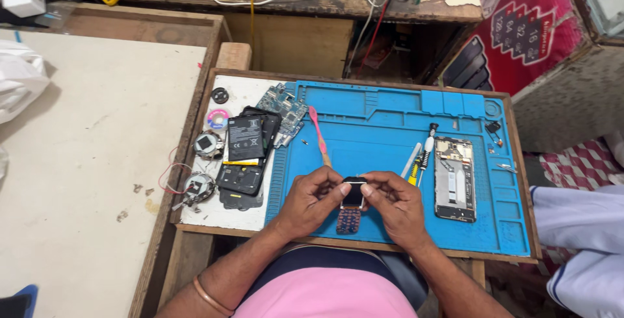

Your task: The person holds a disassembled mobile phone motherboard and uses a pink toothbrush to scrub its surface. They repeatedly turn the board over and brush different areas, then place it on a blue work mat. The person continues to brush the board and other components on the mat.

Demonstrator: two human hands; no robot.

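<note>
Both hands work a small keypad phone [351, 209] over the blue repair mat [390, 162]: left hand [312, 199] and right hand [394, 204] pinch its screen end. A stripped smartphone frame [454, 178] and battery [246, 138] lie aside; the repair looks midway.

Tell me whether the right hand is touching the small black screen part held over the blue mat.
Touching. The head view shows the right hand with its fingertips pressed against the right edge of the small black screen part, while the left hand pinches its left edge.
</note>
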